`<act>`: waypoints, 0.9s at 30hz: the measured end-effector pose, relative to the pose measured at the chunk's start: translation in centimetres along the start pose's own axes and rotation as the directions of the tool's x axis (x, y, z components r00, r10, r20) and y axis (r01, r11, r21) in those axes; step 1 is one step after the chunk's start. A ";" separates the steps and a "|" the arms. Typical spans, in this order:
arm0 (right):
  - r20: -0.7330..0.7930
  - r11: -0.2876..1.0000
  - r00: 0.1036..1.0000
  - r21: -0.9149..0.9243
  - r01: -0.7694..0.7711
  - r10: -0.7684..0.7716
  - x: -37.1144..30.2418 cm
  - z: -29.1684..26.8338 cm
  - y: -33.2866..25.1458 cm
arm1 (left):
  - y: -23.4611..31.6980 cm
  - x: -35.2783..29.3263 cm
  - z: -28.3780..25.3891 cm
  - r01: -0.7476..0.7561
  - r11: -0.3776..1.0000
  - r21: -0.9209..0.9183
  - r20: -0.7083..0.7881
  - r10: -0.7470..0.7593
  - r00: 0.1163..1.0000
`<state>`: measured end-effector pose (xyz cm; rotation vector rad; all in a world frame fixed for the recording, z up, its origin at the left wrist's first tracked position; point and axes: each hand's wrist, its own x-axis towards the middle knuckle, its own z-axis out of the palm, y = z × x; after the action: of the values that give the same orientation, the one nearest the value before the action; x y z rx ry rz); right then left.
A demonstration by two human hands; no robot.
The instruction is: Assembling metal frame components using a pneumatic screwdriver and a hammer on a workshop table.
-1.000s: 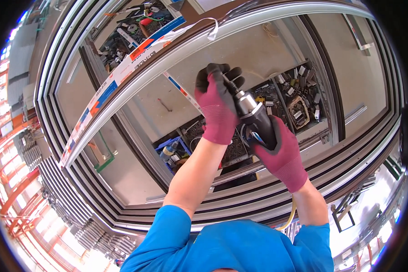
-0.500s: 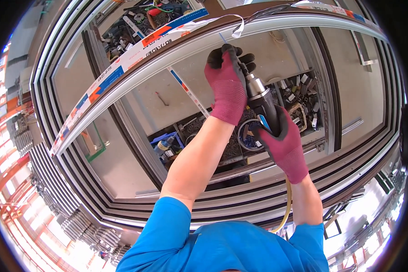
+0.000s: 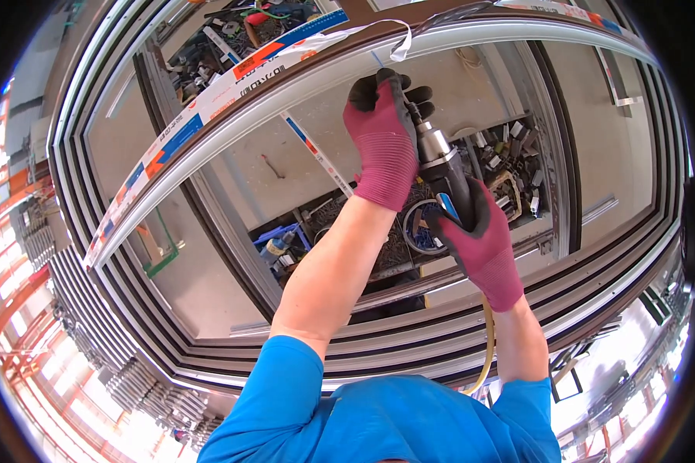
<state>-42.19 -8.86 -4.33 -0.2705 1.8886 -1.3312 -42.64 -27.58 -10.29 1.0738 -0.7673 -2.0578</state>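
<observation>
left hand (image 3: 384,147): glove maroon w/ black fingertips; wrapping round the front end of the power tool (image 3: 440,166), near its silver collar. Grip closed on the tool nose, prob. steadying the tip against the frame rail.
right hand (image 3: 483,251): same kind of glove; holding the dark rear body of the tool, fingers curled tight round it. Looks like the driving hand, w/ the left one guiding.
power tool: sitting between both hands, tilted, tip pointing up toward the upper rail; exact bit hidden behind left fingers.
hose (image 3: 486,339): yellowish, trailing down from the tool's back end past the right forearm; hanging free so it's staying out of the way.
window frame (image 3: 232,108): big pale-grey profile frame w/ dark seals, lying flat; person is leaning over it, arms reaching across the opening.
protective tape (image 3: 201,100): long white strip on the upper rail w/ orange + blue blocks; one loose white end curling up near the tool tip.
second tape strip (image 3: 316,154): thin, white w/ blue/red marks, running diagonally below the rail.
bins under frame (image 3: 510,166): small metal parts, showing thru the opening; a blue tray (image 3: 282,239) further left.
</observation>
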 end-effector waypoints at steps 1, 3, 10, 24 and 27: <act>-0.016 0.999 0.999 -0.020 0.031 -0.032 0.1 0.0 0.4 | 0.0 0.0 0.0 -0.011 1.000 -0.021 0.015 0.011 1.000; -0.037 0.997 0.997 -0.044 0.061 -0.062 0.4 0.0 0.9 | 0.3 -0.1 0.5 -0.012 1.000 0.003 -0.006 0.012 1.000; 0.038 0.997 0.999 -0.079 -0.012 0.015 1.6 0.2 0.6 | 0.9 0.8 0.2 0.027 0.999 0.040 -0.012 -0.027 1.000; 0.003 0.885 0.961 0.391 -0.254 0.275 1.9 -1.5 1.9 | -0.1 -1.6 -0.6 0.275 0.953 0.127 0.158 -0.293 0.943; 0.000 0.926 0.984 0.338 -0.168 0.179 2.3 -1.9 3.4 | -0.4 -1.4 -0.6 0.303 0.953 0.014 0.139 -0.302 0.943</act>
<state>-44.16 -7.43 -8.15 0.0915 1.6298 -1.5122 -41.67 -26.34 -10.28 1.1080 -0.6948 -2.4155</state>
